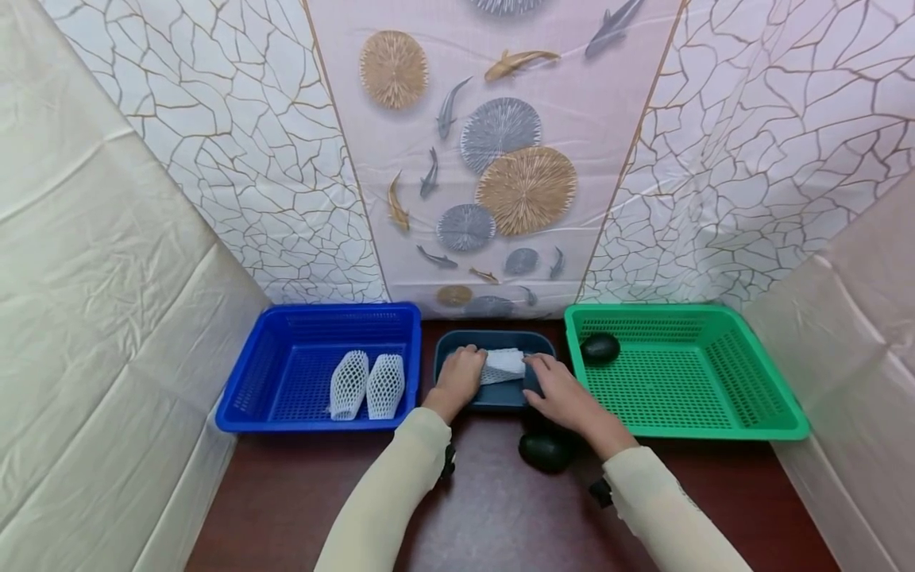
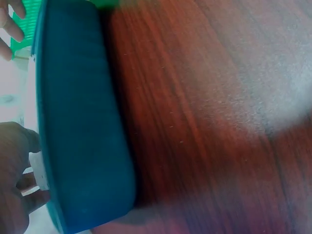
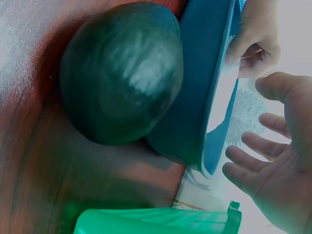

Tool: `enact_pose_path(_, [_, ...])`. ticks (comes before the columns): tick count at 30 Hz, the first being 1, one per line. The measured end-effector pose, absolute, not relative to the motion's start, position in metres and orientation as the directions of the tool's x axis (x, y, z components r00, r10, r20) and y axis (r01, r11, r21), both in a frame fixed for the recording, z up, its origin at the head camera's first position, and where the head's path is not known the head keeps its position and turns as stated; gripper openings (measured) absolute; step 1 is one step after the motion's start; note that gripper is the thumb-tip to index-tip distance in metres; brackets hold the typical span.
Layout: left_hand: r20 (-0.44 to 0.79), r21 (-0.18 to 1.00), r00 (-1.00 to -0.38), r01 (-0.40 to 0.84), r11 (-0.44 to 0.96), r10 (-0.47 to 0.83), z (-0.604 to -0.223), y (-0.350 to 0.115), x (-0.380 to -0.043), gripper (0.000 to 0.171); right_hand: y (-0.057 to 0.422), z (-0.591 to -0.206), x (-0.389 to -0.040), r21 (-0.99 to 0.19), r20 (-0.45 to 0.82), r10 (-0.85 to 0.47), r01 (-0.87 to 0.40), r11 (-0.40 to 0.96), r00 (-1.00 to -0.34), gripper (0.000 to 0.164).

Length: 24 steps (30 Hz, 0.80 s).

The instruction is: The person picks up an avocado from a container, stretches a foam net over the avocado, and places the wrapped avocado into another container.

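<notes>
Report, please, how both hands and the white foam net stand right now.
Left hand gripping white foam net. Right hand open, near net's other end. Net inside small tray. Dark fruit outside tray, apparently not in the way.

Back wall [image 1: 457, 179] covered w/ printed cloth. Centre panel [image 1: 615, 103] pale pink, w/ gold & grey fish + round fringed discs, thin brownish-gold line down each edge. L flanking panel [image 1: 236, 143] & R flanking panel [image 1: 750, 143] white w/ brownish-gold crackle lines; R one wrinkled. L side cloth [image 1: 107, 278] plain cream, creased; R side cloth [image 1: 858, 334] similar, bit pinker. Bench [image 1: 486, 508] dark red-brown, wood grain clear in L wrist view, glossy, pale light refl. nr front ctr.
</notes>
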<state>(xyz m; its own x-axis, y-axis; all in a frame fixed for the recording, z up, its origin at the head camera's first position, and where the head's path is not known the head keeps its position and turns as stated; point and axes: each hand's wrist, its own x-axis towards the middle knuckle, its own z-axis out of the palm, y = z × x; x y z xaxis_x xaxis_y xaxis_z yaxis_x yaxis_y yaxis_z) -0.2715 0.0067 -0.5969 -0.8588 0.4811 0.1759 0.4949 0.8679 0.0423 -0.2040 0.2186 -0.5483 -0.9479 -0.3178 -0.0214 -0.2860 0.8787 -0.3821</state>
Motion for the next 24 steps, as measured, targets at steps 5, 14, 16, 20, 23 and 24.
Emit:
enact_pose_path(5, [0.277, 0.082, -0.842, 0.501, 0.862, 0.463, -0.585, 0.004, -0.268, 0.016, 0.225, -0.54, -0.202, -0.392, 0.028, -0.311, -0.296, 0.871, -0.95, 0.059])
enact_pose_path(14, [0.367, 0.229, -0.834, 0.51, 0.829, 0.412, -0.559, -0.002, -0.254, 0.012, 0.239, -0.521, -0.196, -0.412, 0.258, -0.306, -0.391, 0.823, -0.917, 0.046])
enact_pose_path(16, [0.365, 0.258, -0.838, 0.509, 0.821, 0.405, -0.555, -0.003, -0.251, 0.015, 0.242, -0.518, -0.196, -0.406, 0.295, -0.313, -0.415, 0.814, -0.903, 0.042])
enact_pose_path(20, [0.354, 0.32, -0.847, 0.508, 0.799, 0.397, -0.55, -0.004, -0.244, 0.019, 0.246, -0.515, -0.195, -0.409, 0.33, -0.33, -0.449, 0.795, -0.884, 0.036])
enact_pose_path(23, [0.353, 0.356, -0.849, 0.51, 0.783, 0.393, -0.547, -0.006, -0.239, 0.02, 0.247, -0.514, -0.195, -0.412, 0.34, -0.343, -0.467, 0.783, -0.876, 0.033])
enact_pose_path(24, [0.35, 0.369, -0.851, 0.51, 0.777, 0.393, -0.546, -0.006, -0.237, 0.02, 0.247, -0.513, -0.195, -0.412, 0.343, -0.345, -0.47, 0.78, -0.874, 0.033])
